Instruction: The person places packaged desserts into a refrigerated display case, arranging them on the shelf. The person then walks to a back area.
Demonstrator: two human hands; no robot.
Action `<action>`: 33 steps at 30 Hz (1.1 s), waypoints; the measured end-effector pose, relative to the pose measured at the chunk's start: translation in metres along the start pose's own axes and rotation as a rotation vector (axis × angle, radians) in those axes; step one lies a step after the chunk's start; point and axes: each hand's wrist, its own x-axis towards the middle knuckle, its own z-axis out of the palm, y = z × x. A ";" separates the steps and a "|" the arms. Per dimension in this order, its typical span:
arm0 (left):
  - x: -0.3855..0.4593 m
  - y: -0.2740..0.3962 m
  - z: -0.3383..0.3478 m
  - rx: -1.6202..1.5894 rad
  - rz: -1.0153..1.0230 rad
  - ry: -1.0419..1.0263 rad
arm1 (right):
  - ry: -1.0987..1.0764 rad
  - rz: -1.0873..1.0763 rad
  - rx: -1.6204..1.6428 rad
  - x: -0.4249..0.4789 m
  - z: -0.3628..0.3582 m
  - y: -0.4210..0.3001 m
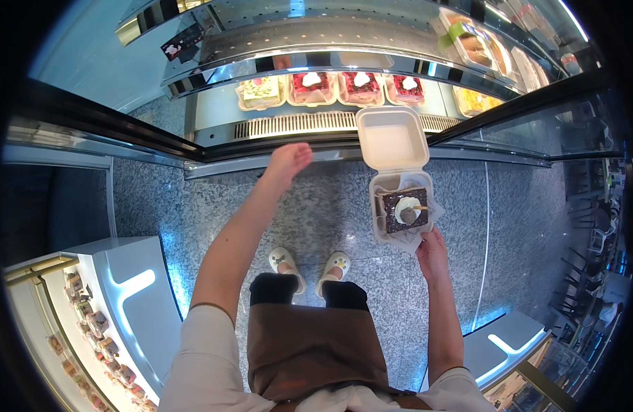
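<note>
My right hand (434, 253) grips the near corner of an open clamshell box (374, 206), which looks like pale moulded fibre. Inside, on white printed paper (405, 238), sits a square chocolate cake (393, 219) topped with white cream and a round brown ball. The raised lid (392, 136) points toward the display case, overlapping its front edge. My left hand (290, 160) holds nothing that I can see; it is just before the case's sill, its fingers partly curled and blurred. Several similar boxes (312, 88) with red-topped cakes stand in a row on the lower shelf.
Glass doors in black frames (156, 129) flank the case opening on both sides. A box with a yellow-topped dessert (476, 101) is farther right on the shelf. White lit counters (136, 309) stand behind me, left and right. Chairs (594, 216) are at the far right.
</note>
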 end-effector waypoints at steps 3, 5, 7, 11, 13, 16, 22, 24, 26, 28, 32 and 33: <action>0.039 0.013 0.026 -0.078 0.050 0.040 | 0.036 -0.057 0.041 0.004 -0.025 -0.002; 0.065 0.017 0.026 -0.104 0.106 0.046 | 0.058 -0.087 0.063 0.007 -0.033 -0.006; 0.089 0.025 0.035 -0.131 0.128 0.092 | 0.064 -0.095 0.058 0.015 -0.044 -0.006; 0.100 0.015 0.053 0.505 0.265 0.053 | 0.079 -0.090 0.054 0.028 -0.062 0.007; 0.106 0.009 0.064 0.960 0.480 -0.004 | 0.090 -0.091 0.065 0.034 -0.059 0.011; 0.111 0.002 0.088 0.477 0.304 -0.082 | 0.070 -0.119 0.064 0.037 -0.051 0.011; 0.160 0.003 0.100 -0.347 0.094 -0.188 | 0.074 -0.176 0.015 0.054 -0.057 0.031; 0.168 -0.002 0.107 -0.410 0.092 -0.175 | 0.065 -0.187 0.005 0.057 -0.061 0.038; 0.175 0.002 0.112 -0.478 0.028 -0.117 | 0.060 -0.199 -0.005 0.058 -0.062 0.044; 0.177 -0.003 0.117 -0.406 0.076 -0.104 | 0.091 -0.202 0.001 0.056 -0.058 0.050; 0.196 -0.007 0.116 -0.361 0.161 -0.009 | 0.046 -0.190 -0.015 0.057 -0.059 0.057; 0.196 -0.010 0.118 -0.365 0.182 0.001 | 0.038 -0.188 -0.021 0.055 -0.059 0.058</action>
